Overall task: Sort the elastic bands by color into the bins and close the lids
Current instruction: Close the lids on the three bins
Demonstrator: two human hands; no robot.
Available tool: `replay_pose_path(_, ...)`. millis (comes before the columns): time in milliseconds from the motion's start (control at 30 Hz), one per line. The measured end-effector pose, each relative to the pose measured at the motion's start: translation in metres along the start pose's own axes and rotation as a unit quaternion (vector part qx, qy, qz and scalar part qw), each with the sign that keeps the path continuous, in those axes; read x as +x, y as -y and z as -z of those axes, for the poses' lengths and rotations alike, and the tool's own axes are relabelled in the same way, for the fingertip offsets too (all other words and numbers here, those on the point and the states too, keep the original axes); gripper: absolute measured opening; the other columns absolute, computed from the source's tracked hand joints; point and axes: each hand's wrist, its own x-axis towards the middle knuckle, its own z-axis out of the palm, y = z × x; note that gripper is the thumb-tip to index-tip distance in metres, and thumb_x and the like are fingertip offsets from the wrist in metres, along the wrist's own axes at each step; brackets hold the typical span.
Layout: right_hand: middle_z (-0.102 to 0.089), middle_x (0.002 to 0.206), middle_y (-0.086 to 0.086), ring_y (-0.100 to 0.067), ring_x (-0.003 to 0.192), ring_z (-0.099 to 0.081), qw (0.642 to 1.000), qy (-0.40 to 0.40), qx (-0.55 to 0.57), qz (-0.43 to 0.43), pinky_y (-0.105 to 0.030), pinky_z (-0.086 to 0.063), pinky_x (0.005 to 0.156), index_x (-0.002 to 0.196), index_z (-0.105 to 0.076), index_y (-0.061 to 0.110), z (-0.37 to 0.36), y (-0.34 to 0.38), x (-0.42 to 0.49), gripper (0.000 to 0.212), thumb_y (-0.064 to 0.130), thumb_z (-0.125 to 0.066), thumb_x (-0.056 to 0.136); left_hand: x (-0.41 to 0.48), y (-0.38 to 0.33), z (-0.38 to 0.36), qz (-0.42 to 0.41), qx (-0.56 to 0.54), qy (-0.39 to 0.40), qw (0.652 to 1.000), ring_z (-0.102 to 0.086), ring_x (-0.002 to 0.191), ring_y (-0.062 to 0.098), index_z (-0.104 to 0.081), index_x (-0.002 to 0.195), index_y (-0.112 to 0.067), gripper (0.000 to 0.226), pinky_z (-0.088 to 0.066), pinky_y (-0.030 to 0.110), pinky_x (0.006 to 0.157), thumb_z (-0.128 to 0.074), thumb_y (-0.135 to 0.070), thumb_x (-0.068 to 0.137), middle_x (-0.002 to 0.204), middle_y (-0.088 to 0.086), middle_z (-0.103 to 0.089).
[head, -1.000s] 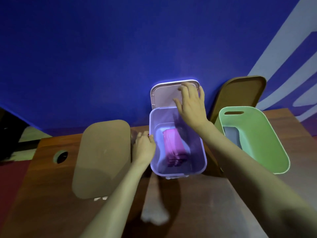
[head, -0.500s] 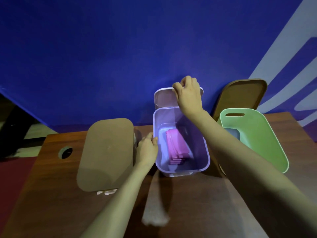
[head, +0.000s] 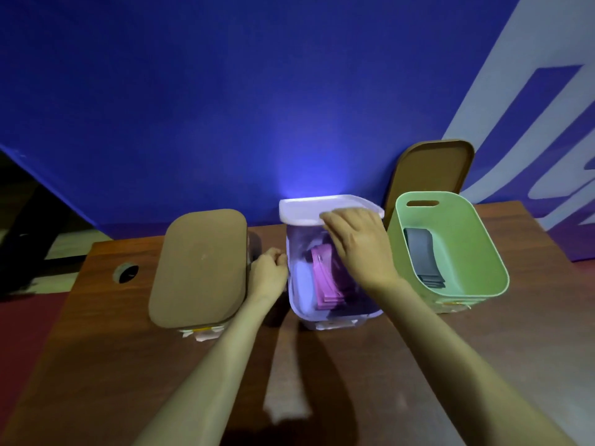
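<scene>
Holding the pale lid [head: 309,211] by its near edge, my right hand [head: 357,249] has fingers curled over the rim and keeps it tilted above the far end of the lilac bin [head: 301,284]. The lid's far side sits over the bin's back wall; its near side is raised, so the bin is open toward me. My left hand [head: 269,272] is pressed to the left wall of the lilac bin, fingers curled and thumb at the rim, gripping it.

Inside the lilac bin lies a stack of pink elastic bands [head: 325,284], running lengthwise along the floor, partly under my right wrist.

Just right of the lilac bin stands the green bin [head: 476,252], uncovered, with grey elastic bands [head: 421,259] lying against its left inner wall. Behind that, farther from the lilac bin, a leaning brown lid [head: 431,169] is propped upright against the blue wall [head: 225,107].

Left of the lilac bin, just beyond my left hand, a flat brown lid [head: 199,268] covers a third bin, of which only a pale strip shows beneath the near edge. Farther left, the wooden table [head: 418,365] has a round hole [head: 125,273].
</scene>
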Motion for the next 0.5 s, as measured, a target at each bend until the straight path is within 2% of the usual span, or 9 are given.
replay_pose_path(100,-0.068,0.093,-0.004,-0.028,0.084,-0.062,0.999,0.044,0.006,0.003,-0.034,-0.036,0.076,0.102,-0.069,0.014,0.010,0.008,-0.040,0.021,0.015,-0.065,0.081,-0.009,-0.002,0.002,0.012,-0.045,-0.007,0.999,-0.065,0.077,0.041,-0.057,0.083,-0.010,0.023,-0.055,0.051,0.072,-0.040,-0.024,0.088,0.085,0.022,-0.068)
replay_pose_path(167,-0.068,0.092,-0.003,-0.026,0.082,-0.062,0.998,0.059,0.006,0.005,-0.033,-0.037,0.075,0.099,-0.069,0.015,0.015,0.013,-0.065,0.021,0.019,-0.071,0.079,-0.017,-0.010,0.006,0.021,-0.054,-0.023,0.998,-0.061,0.094,0.042,-0.059,0.090,-0.008,0.031,-0.050,0.049,0.086,-0.036,-0.027,0.097,0.101,0.024,-0.065)
replay_pose_path(267,-0.067,0.091,0.002,-0.023,0.080,-0.062,0.993,0.110,0.030,0.003,-0.032,-0.037,0.074,0.096,-0.068,0.018,0.019,0.020,-0.095,0.036,0.039,-0.078,0.069,-0.026,-0.017,0.010,0.047,-0.067,-0.034,0.996,-0.053,0.114,0.037,-0.060,0.112,-0.010,0.047,-0.039,0.046,0.102,-0.033,-0.045,0.096,0.123,0.020,-0.059)
replay_pose_path(367,-0.066,0.084,0.001,-0.025,0.074,-0.061,0.990,0.122,0.062,-0.015,-0.032,-0.035,0.070,0.090,-0.069,0.016,0.021,0.026,-0.111,0.023,0.035,-0.058,0.080,-0.033,-0.018,0.006,0.025,-0.066,-0.009,0.997,-0.058,0.103,0.032,-0.060,0.101,-0.018,0.043,-0.045,0.045,0.096,-0.049,-0.054,0.081,0.108,0.010,-0.066)
replay_pose_path(433,-0.064,0.080,0.001,-0.026,0.071,-0.060,0.988,0.135,0.063,-0.027,-0.031,-0.033,0.069,0.087,-0.069,0.017,0.019,0.028,-0.118,0.021,0.030,-0.053,0.083,-0.038,-0.015,0.002,0.011,-0.047,0.001,0.999,-0.061,0.098,0.032,-0.061,0.104,-0.012,0.039,-0.049,0.045,0.091,-0.055,-0.043,0.081,0.103,0.010,-0.068)
replay_pose_path(500,-0.064,0.080,0.000,-0.026,0.070,-0.059,0.987,0.146,0.067,-0.030,-0.031,-0.034,0.068,0.086,-0.068,0.016,0.019,0.029,-0.122,0.020,0.028,-0.051,0.083,-0.040,-0.013,-0.001,-0.001,-0.042,0.005,0.999,-0.061,0.101,0.031,-0.062,0.112,-0.012,0.043,-0.049,0.045,0.091,-0.052,-0.040,0.080,0.107,0.010,-0.068)
